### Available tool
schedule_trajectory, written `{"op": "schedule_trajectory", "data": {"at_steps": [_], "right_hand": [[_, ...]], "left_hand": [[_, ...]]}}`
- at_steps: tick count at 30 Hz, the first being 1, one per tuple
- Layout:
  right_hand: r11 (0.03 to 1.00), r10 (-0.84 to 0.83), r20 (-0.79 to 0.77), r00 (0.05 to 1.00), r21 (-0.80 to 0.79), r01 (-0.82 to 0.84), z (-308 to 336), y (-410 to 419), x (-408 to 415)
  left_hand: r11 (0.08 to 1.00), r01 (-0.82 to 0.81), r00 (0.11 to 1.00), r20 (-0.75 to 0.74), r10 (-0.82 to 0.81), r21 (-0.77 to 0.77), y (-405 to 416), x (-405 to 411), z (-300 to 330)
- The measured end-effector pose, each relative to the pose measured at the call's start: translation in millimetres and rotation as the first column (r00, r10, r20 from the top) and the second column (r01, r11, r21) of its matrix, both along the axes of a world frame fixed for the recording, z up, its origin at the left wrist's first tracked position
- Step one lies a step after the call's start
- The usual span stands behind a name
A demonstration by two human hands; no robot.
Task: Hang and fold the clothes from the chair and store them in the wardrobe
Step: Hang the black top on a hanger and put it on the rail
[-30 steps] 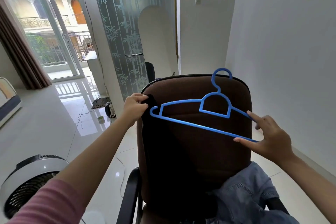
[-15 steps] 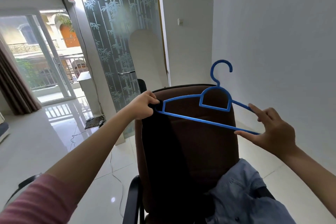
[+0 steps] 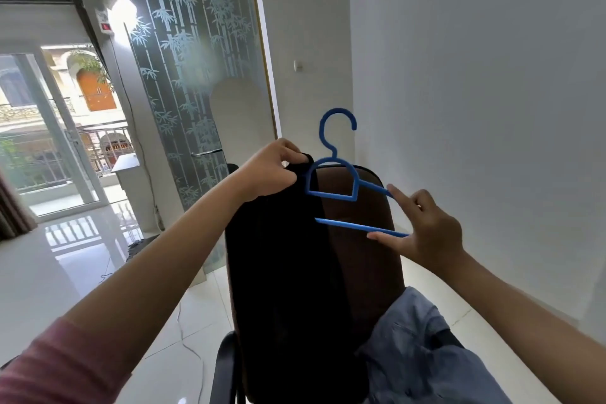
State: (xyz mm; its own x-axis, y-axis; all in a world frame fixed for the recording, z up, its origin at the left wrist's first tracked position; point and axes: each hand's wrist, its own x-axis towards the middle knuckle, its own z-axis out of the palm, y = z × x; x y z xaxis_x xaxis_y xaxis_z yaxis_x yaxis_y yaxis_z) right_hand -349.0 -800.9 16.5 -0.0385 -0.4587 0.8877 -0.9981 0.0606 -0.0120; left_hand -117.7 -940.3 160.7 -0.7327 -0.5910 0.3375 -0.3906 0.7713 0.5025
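A brown office chair stands in front of me. A black garment hangs down in front of its backrest. My left hand pinches the garment's top edge. A blue plastic hanger is upright, and its left arm is hidden inside the black garment. My right hand holds the hanger's right end between thumb and fingers. A blue-grey denim garment lies crumpled on the chair's lower right.
A white wall runs close along the right. A frosted glass panel with a bamboo pattern stands behind the chair. Glossy white floor tiles spread to the left, with a thin cable. A sliding glass door opens onto a balcony.
The black garment's top has been pulled over the hanger's left arm, which is now hidden. Both hands and the hanger have risen, and the view has tilted upward.
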Motion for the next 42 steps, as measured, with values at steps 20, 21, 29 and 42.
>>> {"op": "schedule_trajectory", "data": {"at_steps": [20, 21, 29, 42], "right_hand": [[0.983, 0.157, 0.018, 0.987, -0.098, -0.154, 28.4, -30.2, 13.4], [0.992, 0.097, -0.004, 0.995, -0.077, -0.097, 29.0, -32.0, 14.2], [0.883, 0.469, -0.085, 0.879, 0.044, -0.467, -11.2, -24.6, 72.0], [0.74, 0.499, 0.299, 0.813, 0.341, -0.58, -41.7, -37.1, 51.8]], "left_hand": [[0.998, 0.069, 0.995, -0.074, -0.069, -0.002, -1.3, 33.7, 17.9], [0.998, 0.063, 0.994, -0.091, -0.063, -0.006, -1.7, 34.5, 18.0], [1.0, -0.02, 0.992, -0.124, 0.019, -0.008, -4.6, 44.0, 14.8], [0.993, -0.039, 0.974, -0.217, 0.061, 0.107, -15.1, 88.5, 18.0]]}}
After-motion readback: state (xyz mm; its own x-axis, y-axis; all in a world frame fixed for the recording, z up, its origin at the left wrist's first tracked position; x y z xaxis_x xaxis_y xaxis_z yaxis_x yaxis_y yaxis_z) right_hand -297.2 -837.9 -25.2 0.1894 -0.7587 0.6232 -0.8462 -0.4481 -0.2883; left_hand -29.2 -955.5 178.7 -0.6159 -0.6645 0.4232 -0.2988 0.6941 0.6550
